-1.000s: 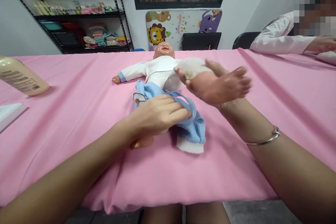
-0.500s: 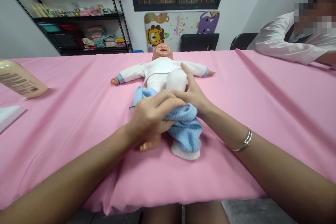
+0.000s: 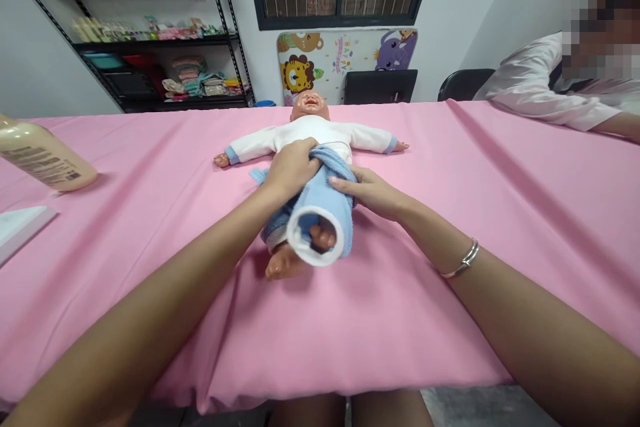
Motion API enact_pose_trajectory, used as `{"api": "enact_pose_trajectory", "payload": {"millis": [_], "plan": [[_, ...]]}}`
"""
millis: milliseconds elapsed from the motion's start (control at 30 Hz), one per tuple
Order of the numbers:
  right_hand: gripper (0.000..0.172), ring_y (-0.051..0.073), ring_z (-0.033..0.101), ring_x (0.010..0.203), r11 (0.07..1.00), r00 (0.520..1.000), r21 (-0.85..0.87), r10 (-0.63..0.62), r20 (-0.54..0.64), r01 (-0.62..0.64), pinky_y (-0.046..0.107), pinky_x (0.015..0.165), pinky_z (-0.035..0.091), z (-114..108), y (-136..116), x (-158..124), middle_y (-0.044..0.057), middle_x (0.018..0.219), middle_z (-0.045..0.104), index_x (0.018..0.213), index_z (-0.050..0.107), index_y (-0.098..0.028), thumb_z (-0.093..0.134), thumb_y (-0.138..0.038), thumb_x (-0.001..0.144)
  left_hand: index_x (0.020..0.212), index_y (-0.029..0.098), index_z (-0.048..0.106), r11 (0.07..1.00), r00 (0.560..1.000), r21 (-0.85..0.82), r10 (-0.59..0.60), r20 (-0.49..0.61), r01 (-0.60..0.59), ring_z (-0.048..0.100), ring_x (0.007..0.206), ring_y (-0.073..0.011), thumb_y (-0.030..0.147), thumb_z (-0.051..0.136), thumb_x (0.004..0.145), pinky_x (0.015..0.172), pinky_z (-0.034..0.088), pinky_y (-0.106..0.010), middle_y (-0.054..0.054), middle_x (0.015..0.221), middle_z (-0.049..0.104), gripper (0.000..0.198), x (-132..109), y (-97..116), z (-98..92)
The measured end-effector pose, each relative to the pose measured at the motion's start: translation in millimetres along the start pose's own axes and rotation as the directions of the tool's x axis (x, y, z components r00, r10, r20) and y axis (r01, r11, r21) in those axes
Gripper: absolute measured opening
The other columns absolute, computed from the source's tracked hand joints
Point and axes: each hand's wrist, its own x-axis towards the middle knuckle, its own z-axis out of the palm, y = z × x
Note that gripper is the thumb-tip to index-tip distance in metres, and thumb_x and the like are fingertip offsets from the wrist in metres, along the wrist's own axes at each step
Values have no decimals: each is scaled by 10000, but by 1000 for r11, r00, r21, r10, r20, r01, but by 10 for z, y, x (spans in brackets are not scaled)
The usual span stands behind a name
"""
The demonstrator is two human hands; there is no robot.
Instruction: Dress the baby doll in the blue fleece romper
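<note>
While a vinyl baby doll in a white long-sleeved top lies on its back on the pink-sheeted counter, head at twelve o'clock, the grip of the left hand is clamped on blue terry-cloth baby trousers with a white cuff, bunched around one doll leg. The right hand rests open against the cloth, just beside the left. A cream plastic bottle sits at nine o'clock.

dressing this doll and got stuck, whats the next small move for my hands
Probably ease the blue terry trousers up the baby doll with your left hand and right hand: one bare foot sticks out, while the other foot's toes sit just inside the raised white cuff.
</note>
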Motion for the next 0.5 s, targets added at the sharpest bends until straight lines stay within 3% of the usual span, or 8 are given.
{"api": "enact_pose_trajectory", "payload": {"millis": [100,267,333,500], "plan": [[333,129,488,624,1000,984,-18,3,-176,-6,259,585,408,-95,82,45,-16,698,574,919,681,-177,691,-470,760,947,175,609,993,1000,116,-12,-7,12,624,1003,-293,164,423,834,822,470,-390,-110,1036,691,218,-61,93,40],[220,153,555,799,989,893,14,-126,-432,146,273,756,449,-97,166,151,-23,815,637,857,667,-180,672,-310,679,942,179,571,990,998,140,26,64,-34,632,892,-297,265,437,871,717,472,-382,-110,986,675,175,-208,249,61],[241,167,579,877,983,879,48,-137,-458,178,288,827,459,-75,165,166,-28,872,660,903,668,-202,659,-293,679,927,170,561,994,996,93,54,72,-61,621,895,-286,262,466,859,717,469,-368,-109,978,664,149,-216,264,60],[266,211,598,971,990,898,41,-108,-427,138,345,878,487,-60,124,179,0,932,689,936,675,-215,614,-312,696,895,155,555,996,997,-36,77,4,-77,604,886,-250,199,522,821,764,457,-338,-84,914,659,92,-164,188,75]]}}
